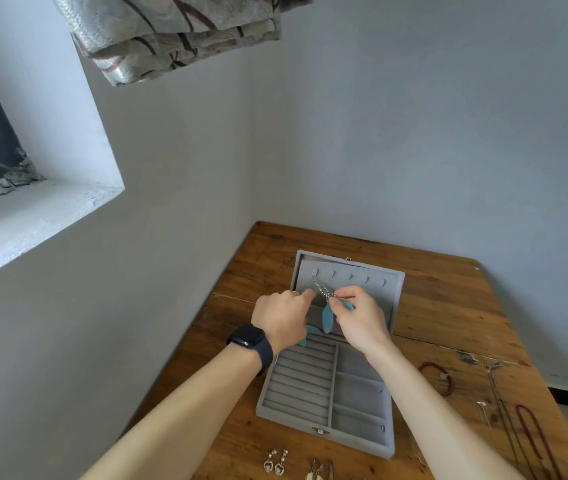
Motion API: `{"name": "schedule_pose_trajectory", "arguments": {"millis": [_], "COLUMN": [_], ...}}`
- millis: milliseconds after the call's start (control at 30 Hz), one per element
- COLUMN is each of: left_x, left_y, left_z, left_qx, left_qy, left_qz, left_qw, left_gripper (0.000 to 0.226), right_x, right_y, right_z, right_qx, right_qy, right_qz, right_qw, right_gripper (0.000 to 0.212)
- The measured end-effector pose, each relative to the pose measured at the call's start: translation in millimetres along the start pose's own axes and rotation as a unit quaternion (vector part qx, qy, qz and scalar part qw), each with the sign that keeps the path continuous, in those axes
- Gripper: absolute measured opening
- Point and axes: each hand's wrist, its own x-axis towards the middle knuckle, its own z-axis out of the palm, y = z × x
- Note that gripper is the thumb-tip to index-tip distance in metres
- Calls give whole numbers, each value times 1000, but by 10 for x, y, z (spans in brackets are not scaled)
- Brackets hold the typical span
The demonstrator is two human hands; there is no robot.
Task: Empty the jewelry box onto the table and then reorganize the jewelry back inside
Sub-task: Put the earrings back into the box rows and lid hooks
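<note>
Jewelry box (296, 382) open near left table (448, 306) edge; left hand (282, 317), right hand (362, 320) pinch feather necklace (327, 315) at lid (379, 282).

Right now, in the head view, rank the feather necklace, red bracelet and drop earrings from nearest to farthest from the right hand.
1. feather necklace: pinched in the right hand.
2. red bracelet: on the table, right of the box.
3. drop earrings: at the table's near edge.

Feather jewelry (327, 315): lowest teal feather partly behind left hand (280, 318).
Left hand's grip: hidden by its own back.
Pale earrings (313, 474): cut by bottom edge.
Red cord (533, 436): runs off bottom edge.
</note>
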Motion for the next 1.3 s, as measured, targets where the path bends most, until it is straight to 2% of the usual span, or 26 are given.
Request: {"name": "schedule_pose_trajectory", "arguments": {"millis": [167, 300, 400, 500, 600, 700, 767, 900, 1133, 1233, 1300], "left_x": [67, 48, 49, 53, 56, 55, 55, 53, 58, 56, 57], "left_y": [24, -68, -118, -134, -169, -189, -191, -202, -181, -185, -188], "left_z": [2, 67, 112, 125, 116, 129, 137, 142, 101, 101, 98], "left_qx": [-8, -38, -62, -82, -94, -100, -101, -101, -100, -94, -92], "left_qy": [1, 24, 35, 39, 41, 39, 38, 39, 31, 26, 23], "left_qz": [-12, 18, 32, 40, 40, 33, 29, 25, 28, 26, 24], "left_qw": [1000, 999, 997, 995, 994, 994, 994, 994, 994, 995, 995], "left_gripper": [22, 18, 17, 17, 18, 19, 19, 19, 19, 21, 21], "right_x": [30, 80, 73, 48, 5, -10, -2, 29, 73, 12, 1], "right_y": [38, 92, 114, 106, 74, 83, 94, 117, 75, 75, 117], "right_z": [-61, -97, -48, 34, 69, 34, 18, 25, 42, 47, 52], "right_qx": [-164, -254, -290, -280, -203, -160, -150, -177, -227, -193, -212], "right_qy": [97, 118, 97, 51, -12, 13, 32, 1, 34, -7, -32], "right_qz": [-129, -220, -217, -187, -167, -152, -162, -190, -212, -217, -227], "right_qw": [973, 934, 927, 940, 965, 975, 975, 966, 950, 957, 950], "right_gripper": [18, 10, 8, 18, 24, 20, 16, 10, 16, 20, 22]}}
